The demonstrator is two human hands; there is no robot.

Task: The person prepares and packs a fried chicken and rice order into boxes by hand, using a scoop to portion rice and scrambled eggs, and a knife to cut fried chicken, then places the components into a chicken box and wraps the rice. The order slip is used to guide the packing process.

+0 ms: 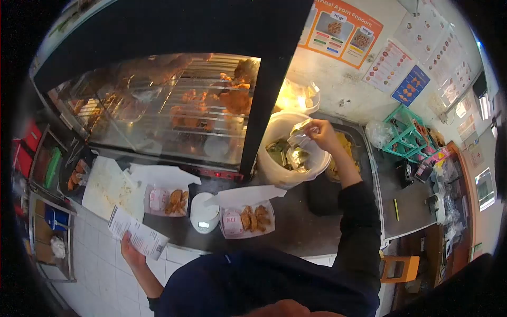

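My left hand [132,251] is closed on a printed paper receipt [138,232], low at the left in front of the counter. Over the rim of a large white bucket [274,174], my right hand [324,136] pinches a shiny silvery sachet [302,133]. More foil sachets [297,157] lie inside the bucket. Between my hands, a box with fried chicken [178,201] and a wrapped rice packet [158,199] stands lid up. Another lid-up box holds fried chicken [255,218] and a rice packet [232,222]. A small white scale [204,214] sits between the boxes.
A heated glass cabinet [158,105] with fried chicken rises behind the counter. A white cutting board [110,186] lies at the left. Another lit tub [298,98] stands behind the bucket. At the right are a green basket rack [404,132] and an orange stool [407,268].
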